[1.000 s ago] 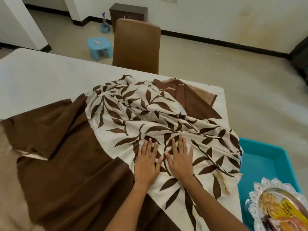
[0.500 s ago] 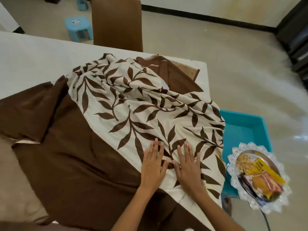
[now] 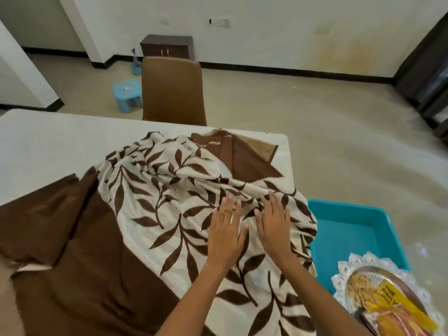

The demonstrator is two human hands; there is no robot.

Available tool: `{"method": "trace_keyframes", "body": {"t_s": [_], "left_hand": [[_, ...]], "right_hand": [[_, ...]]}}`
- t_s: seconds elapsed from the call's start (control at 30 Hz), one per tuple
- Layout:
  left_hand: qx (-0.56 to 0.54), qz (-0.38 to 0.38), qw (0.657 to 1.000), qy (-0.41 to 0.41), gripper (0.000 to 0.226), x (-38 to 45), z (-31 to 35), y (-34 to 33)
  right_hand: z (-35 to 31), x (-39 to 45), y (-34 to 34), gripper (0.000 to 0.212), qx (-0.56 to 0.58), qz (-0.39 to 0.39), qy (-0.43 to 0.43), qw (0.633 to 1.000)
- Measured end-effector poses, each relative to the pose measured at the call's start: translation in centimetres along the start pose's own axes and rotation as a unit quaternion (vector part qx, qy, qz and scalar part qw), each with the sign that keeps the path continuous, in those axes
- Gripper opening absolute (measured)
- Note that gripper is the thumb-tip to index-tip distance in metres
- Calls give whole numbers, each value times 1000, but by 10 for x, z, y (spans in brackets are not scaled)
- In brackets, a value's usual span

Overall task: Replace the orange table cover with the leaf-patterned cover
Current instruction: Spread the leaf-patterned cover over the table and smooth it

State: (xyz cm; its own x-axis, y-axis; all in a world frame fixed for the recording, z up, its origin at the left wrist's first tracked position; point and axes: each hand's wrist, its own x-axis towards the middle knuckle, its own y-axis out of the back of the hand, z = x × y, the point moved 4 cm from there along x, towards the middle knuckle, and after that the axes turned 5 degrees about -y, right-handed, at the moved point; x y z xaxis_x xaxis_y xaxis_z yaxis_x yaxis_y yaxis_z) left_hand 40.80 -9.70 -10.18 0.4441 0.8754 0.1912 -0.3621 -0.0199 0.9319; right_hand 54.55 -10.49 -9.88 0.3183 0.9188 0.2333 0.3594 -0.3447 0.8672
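Head view, present moment: I see both hands laid flat, fingers straight and slightly spread, on the leaf-patterned cover (image 3: 184,214), which lies rumpled across the white table (image 3: 48,141) from centre frame to the lower right. Left hand (image 3: 226,236) and right hand (image 3: 275,226) sit side by side, palms down, pressing the fabric and pinching nothing. Against the frame half a second earlier, the hands have slid up the cloth toward a raised fold, and that fold is now bunched just beyond the fingertips. The cover's brown border spreads over the lower left. A brown chair (image 3: 173,90) stands behind the table's far edge, with a small blue stool (image 3: 127,94) at upper left. A teal tray (image 3: 351,234) sits at the right, beside the cloth's hanging edge, and a lace-rimmed plate (image 3: 385,304) of packets fills the lower right corner.
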Motion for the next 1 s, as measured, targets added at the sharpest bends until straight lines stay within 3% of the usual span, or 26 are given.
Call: {"method": "trace_keyframes", "body": {"t_s": [0.17,0.3,0.4,0.47,0.7,0.87,1.0], "left_hand": [[30,4,999,-33,57,97,-15,-11],[64,-12,998,-26,58,164,-37,-31],[83,-37,996,-22,59,196,-51,-46],[82,-49,995,-18,58,209,-56,-54],[67,-43,997,-24,63,221,-56,-69],[62,-3,998,-6,63,223,-64,-58],[52,-2,999,-5,57,209,-82,-63]], "right_hand": [[6,122,-26,33,44,-9,-70,997],[19,185,-71,40,-28,-100,-65,992],[38,218,-91,41,-14,-97,-87,991],[49,240,-96,39,-10,-84,-110,990],[62,303,-119,55,-154,-193,-91,965],[68,335,-103,60,-190,-175,-209,943],[22,270,-113,51,-138,-109,-63,982]]}}
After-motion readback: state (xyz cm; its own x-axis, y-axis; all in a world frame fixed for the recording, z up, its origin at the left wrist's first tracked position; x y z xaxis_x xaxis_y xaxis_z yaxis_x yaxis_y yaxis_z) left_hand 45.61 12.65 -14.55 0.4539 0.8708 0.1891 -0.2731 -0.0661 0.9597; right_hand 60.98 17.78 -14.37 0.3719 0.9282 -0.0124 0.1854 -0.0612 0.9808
